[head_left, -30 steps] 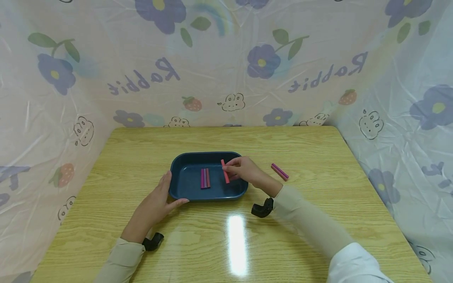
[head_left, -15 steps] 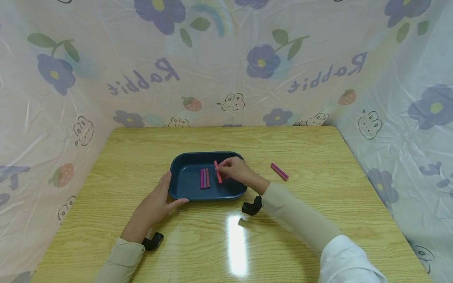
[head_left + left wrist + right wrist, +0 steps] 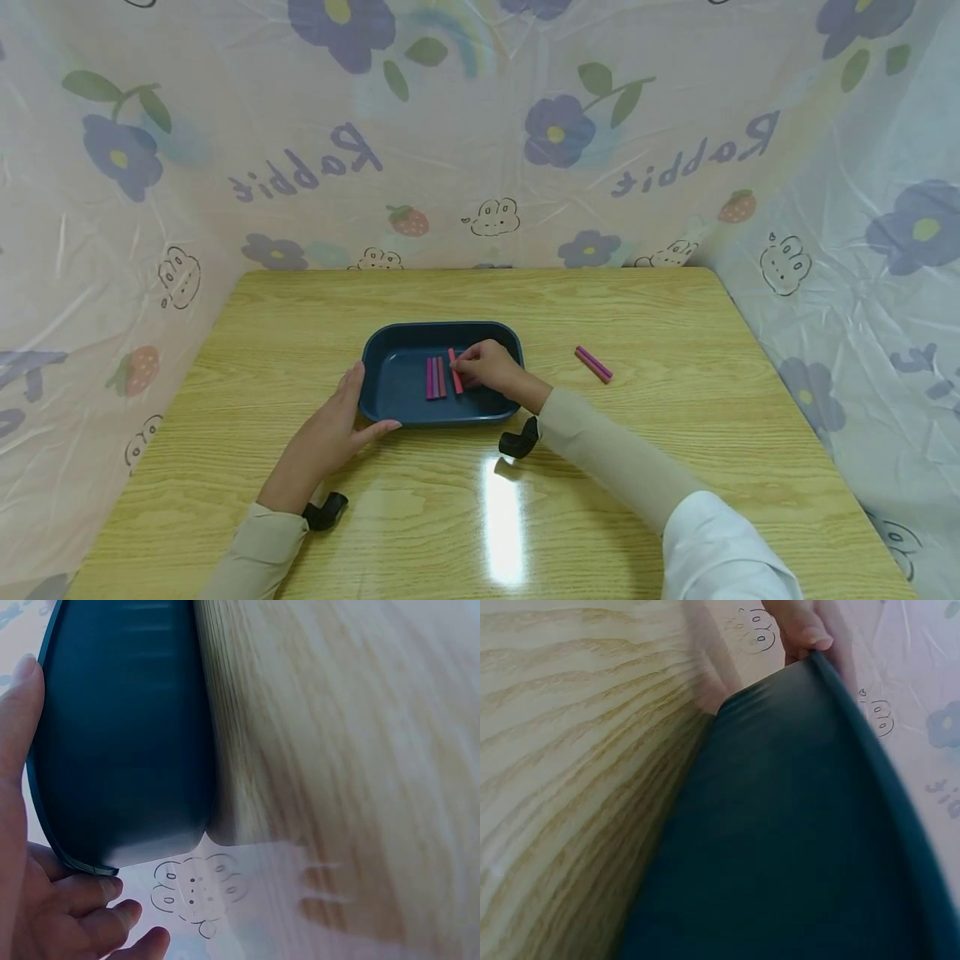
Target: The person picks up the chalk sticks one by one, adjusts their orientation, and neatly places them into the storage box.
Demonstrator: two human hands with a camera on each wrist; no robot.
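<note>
A dark blue oblong tray stands on the table. My left hand holds its near left corner, the thumb along the front wall and the fingers against the left end. Inside the tray, my right hand pinches a thin pinkish-red stick between thumb and fingertips, low over the tray floor. Just left of it lie three sticks side by side: a magenta stick, a dull purple one and a brownish-pink stick. Both wrist views show mostly the outer wall of the tray; the sticks are hidden there.
Two more sticks, purple and dark pink, lie together on the wooden table right of the tray. A printed curtain hangs behind and on both sides. Black wrist devices sit under the sleeves.
My right hand has moved left and down with the pinkish-red stick, bringing it beside the three lying sticks. The left hand and tray have stayed in place.
</note>
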